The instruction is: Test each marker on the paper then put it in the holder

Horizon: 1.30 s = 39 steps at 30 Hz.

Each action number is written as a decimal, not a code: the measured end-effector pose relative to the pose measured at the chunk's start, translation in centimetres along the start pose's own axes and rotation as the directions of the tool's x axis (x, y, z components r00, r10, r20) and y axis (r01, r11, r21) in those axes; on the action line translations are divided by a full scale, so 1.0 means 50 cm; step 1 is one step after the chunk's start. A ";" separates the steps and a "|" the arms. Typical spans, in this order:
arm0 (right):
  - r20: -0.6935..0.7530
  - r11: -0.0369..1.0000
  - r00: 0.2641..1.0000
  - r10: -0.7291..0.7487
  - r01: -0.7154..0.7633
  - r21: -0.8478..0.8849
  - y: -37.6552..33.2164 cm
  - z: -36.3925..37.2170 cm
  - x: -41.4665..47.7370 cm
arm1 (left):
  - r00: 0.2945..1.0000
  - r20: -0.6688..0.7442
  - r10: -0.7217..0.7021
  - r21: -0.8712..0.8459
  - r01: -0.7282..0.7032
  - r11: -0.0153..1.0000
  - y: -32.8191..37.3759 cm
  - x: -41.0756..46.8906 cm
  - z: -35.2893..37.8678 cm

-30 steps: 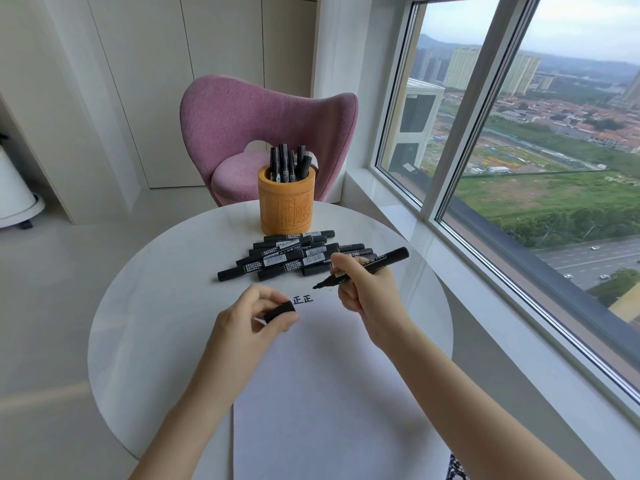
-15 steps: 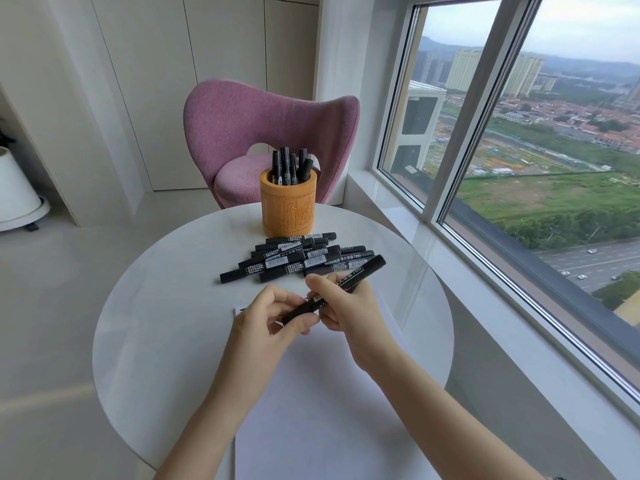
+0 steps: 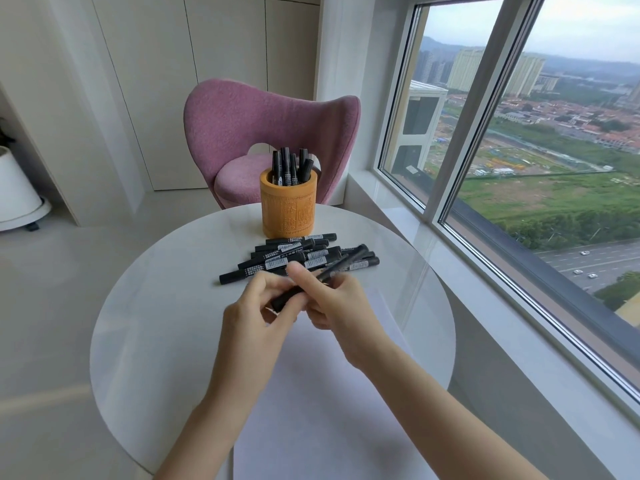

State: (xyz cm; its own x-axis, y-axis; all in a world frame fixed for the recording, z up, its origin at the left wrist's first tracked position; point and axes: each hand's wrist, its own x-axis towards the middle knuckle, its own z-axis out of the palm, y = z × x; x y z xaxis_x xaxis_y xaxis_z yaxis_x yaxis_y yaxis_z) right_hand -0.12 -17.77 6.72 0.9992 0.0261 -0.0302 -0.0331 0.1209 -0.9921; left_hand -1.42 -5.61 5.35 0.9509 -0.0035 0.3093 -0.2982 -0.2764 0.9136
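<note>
Fingers (image 3: 304, 277) of my left hand (image 3: 252, 306) and right hand (image 3: 343, 303) pinch one marker (image 3: 343, 262) over the paper (image 3: 311, 393). It looks light, stiff and smooth, so I should hold its middle tight.

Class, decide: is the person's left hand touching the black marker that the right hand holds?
Touching. The head view shows the left hand pinching the near end of the marker, while the right hand grips its middle.
</note>
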 end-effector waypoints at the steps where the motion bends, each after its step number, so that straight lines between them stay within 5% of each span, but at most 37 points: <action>1: 0.023 0.999 0.999 0.028 -0.028 -0.016 -0.004 0.000 0.000 | 1.000 -0.012 0.009 0.004 -0.009 1.000 0.002 0.006 -0.004; 4: -0.022 0.984 0.997 0.072 -0.074 -0.163 -0.017 -0.010 0.003 | 0.997 -0.067 0.035 0.036 -0.033 0.999 0.002 0.024 -0.018; 7: -0.159 0.892 0.957 -0.242 0.155 -0.424 -0.011 -0.029 0.015 | 0.992 -0.120 0.040 0.072 -0.031 0.997 0.005 0.040 -0.030; 10: 0.017 0.659 0.838 -0.546 0.442 -0.608 -0.007 -0.035 0.030 | 0.992 -0.120 0.047 0.078 -0.038 0.996 0.010 0.054 -0.031; 15: 0.193 0.422 0.741 -0.644 0.554 -0.718 0.000 -0.031 0.073 | 0.992 -0.110 0.060 0.047 -0.055 0.997 0.011 0.081 -0.020; 21: 0.067 0.563 0.778 -0.625 0.509 -0.651 -0.029 -0.029 0.148 | 0.995 -0.100 0.020 0.014 -0.019 1.000 -0.009 0.116 -0.015; 25: -0.075 0.662 0.765 -0.640 0.499 -0.560 -0.070 -0.016 0.214 | 0.997 -0.075 0.025 0.184 -0.011 0.983 -0.054 0.125 -0.008; 35: -0.197 0.621 0.627 -0.753 0.579 -0.529 -0.135 -0.007 0.336 | 0.992 -0.042 0.120 0.362 -0.096 0.927 -0.086 0.132 -0.014; 39: -0.177 0.624 0.652 -0.738 0.558 -0.546 -0.126 -0.001 0.348 | 0.993 -0.042 0.112 0.376 -0.088 0.923 -0.091 0.136 -0.013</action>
State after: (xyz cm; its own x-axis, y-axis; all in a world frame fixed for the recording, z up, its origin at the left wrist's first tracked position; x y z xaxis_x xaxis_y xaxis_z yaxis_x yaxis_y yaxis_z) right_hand 17.50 -18.12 12.45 0.6796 -0.2475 0.6906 0.5494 -0.4521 -0.7027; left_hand 6.34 -3.74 3.46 0.9071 0.0061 0.4208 -0.3282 -0.6157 0.7164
